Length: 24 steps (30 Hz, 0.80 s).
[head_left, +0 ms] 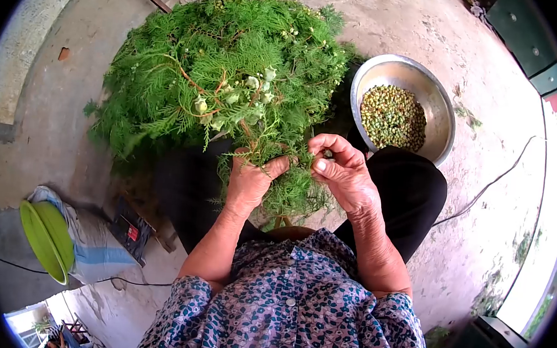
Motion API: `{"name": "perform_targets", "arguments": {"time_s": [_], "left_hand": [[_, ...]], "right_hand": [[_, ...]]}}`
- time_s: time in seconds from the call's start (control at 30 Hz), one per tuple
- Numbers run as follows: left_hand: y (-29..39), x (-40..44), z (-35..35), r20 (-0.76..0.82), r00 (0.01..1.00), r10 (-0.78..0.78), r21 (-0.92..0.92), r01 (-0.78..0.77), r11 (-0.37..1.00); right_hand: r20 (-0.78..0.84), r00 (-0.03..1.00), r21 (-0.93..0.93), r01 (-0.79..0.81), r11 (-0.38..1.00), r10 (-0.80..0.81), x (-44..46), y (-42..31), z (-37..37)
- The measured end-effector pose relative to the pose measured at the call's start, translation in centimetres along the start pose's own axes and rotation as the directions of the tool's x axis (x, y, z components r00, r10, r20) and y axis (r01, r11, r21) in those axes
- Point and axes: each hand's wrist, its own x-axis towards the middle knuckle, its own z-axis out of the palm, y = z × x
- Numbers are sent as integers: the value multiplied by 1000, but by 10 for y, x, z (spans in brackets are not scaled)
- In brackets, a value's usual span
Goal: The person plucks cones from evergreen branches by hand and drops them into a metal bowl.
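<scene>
My left hand is closed around a leafy conifer branch with flat, scaly green sprays and pale green cones. The branch lies over my lap and against a large heap of similar cut greenery. My right hand is beside the left, thumb and fingers pinched together at the edge of the foliage. A small round greenish cone shows between those fingers, partly hidden. Just beyond the right hand stands a metal bowl, partly filled with small green and brown cones or seeds.
A lime-green basin leans on a pale sack at the left. Dark cables cross the concrete floor, one at the right. Dark green cabinets stand at the upper right. My knees flank the branch.
</scene>
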Motion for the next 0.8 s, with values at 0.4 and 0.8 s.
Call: {"name": "perform_targets", "arguments": {"time_s": [0.4,0.8], "left_hand": [[-10,1,-1,50,996,-73,-217,82,973],[-22,3,-18,70,998,4,-45,-1,999]], "right_hand": [[-347,937,-31,-52,998,38,1,8,12],[-302,953,252,101,963,-21,2,-10,-24]]}}
